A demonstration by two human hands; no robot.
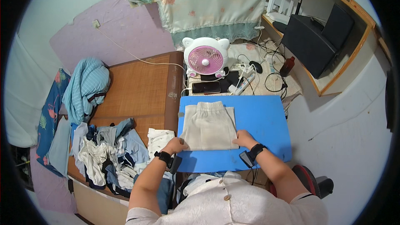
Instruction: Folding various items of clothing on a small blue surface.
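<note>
A beige pair of shorts (208, 125), folded in half with its ribbed waistband at the far end, lies flat on a small blue table (266, 121). My left hand (176, 145) presses on the near left corner of the shorts. My right hand (243, 138) rests on the near right corner, fingers laid on the cloth. Both wrists wear black bands with small devices.
A heap of mixed clothes (106, 154) lies on the bamboo-matted bed (137, 87) to my left, with a white patterned garment (159, 138) beside the table. Beyond the table stand a pink and white fan (206, 58), a phone (206, 87), cables and a power strip. Black speakers (308, 43) sit on the desk at right.
</note>
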